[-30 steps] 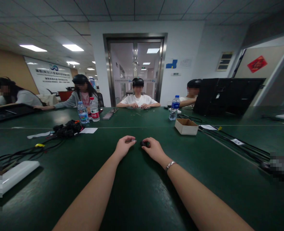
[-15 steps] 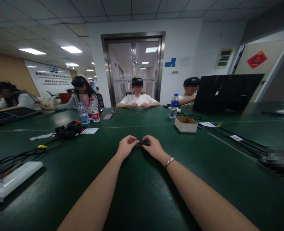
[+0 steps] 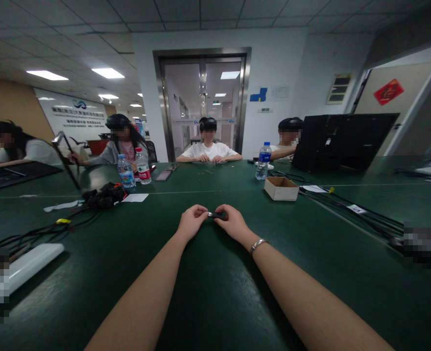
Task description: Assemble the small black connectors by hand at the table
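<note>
A small black stick-like object with a silver end (image 3: 214, 215) lies level between my hands, just above the green table (image 3: 208, 273). My left hand (image 3: 191, 223) pinches its silver end between thumb and fingers. My right hand (image 3: 233, 223), with a silver bracelet at the wrist, is closed on the black end. Fingers cover both ends, and the object is too small to name its kind.
An open cardboard box (image 3: 281, 189) and a water bottle (image 3: 263, 161) stand ahead to the right. Two bottles, black gear (image 3: 106, 196) and cables are at left; a white bar (image 3: 29, 273) lies nearer. More cables run along the right. Several people sit around the table.
My hands stay in almost the same place, and slightly more of the silver end shows. At the left, a person now holds up a thin dark panel with a shiny edge.
</note>
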Available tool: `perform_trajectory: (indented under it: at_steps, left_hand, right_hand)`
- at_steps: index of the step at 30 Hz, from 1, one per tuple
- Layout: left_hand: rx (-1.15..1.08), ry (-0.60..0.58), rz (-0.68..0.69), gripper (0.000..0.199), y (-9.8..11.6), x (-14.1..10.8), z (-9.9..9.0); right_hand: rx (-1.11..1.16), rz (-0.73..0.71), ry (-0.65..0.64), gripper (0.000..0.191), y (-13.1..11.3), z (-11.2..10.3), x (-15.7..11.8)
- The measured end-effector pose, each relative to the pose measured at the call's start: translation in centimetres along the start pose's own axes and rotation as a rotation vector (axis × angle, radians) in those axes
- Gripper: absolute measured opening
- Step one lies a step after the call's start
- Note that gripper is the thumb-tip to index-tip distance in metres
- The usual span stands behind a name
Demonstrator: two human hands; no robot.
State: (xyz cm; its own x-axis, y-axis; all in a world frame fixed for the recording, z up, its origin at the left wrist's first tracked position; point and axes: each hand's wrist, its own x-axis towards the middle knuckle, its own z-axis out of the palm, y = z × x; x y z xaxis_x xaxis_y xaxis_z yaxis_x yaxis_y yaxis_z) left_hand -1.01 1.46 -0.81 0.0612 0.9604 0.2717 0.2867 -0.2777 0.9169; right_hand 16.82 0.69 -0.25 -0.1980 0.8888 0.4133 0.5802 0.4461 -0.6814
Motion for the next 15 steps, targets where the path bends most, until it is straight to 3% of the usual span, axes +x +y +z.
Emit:
perform_trajectory:
  at_steps: [15]
  left_hand:
    - [-0.03, -0.007, -0.009, 0.015, -0.1, 0.08, 0.1]
  right_hand:
    - [0.018, -0.032, 0.026, 0.021, 0.16, 0.08, 0.01]
